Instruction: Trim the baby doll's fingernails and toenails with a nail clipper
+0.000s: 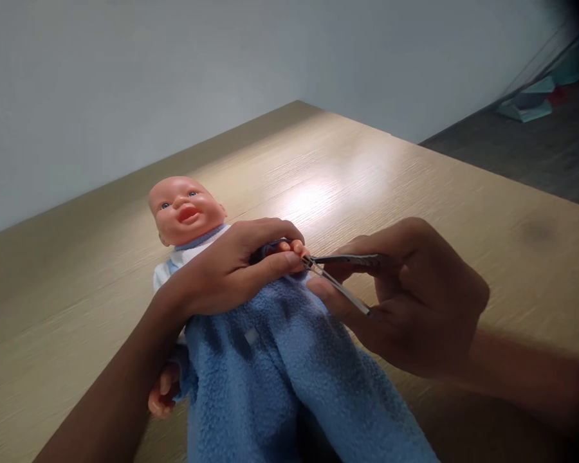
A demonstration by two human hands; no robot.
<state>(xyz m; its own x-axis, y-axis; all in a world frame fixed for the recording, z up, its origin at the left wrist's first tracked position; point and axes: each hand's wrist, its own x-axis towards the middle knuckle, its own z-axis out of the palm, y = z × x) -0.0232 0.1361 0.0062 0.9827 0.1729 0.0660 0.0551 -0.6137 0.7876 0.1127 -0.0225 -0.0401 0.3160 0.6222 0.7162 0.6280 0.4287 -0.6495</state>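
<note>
A baby doll (255,347) in blue fleece clothes with a white top lies on its back on the wooden table. My left hand (236,263) rests across its chest, with thumb and fingers closed around the doll's hand (296,247). In my right hand (410,296) is a nail clipper (342,286), gripped between thumb and fingers with its lever swung apart from the body. The clipper's jaws are at the doll's fingertips; whether they touch cannot be told. The doll's other hand (163,392) lies free beside its body.
The wooden table (463,218) meets a pale wall (174,77) along its far edges. Beyond its right edge is a dark floor (502,154), where a pale green, box-like object (528,106) lies by the wall.
</note>
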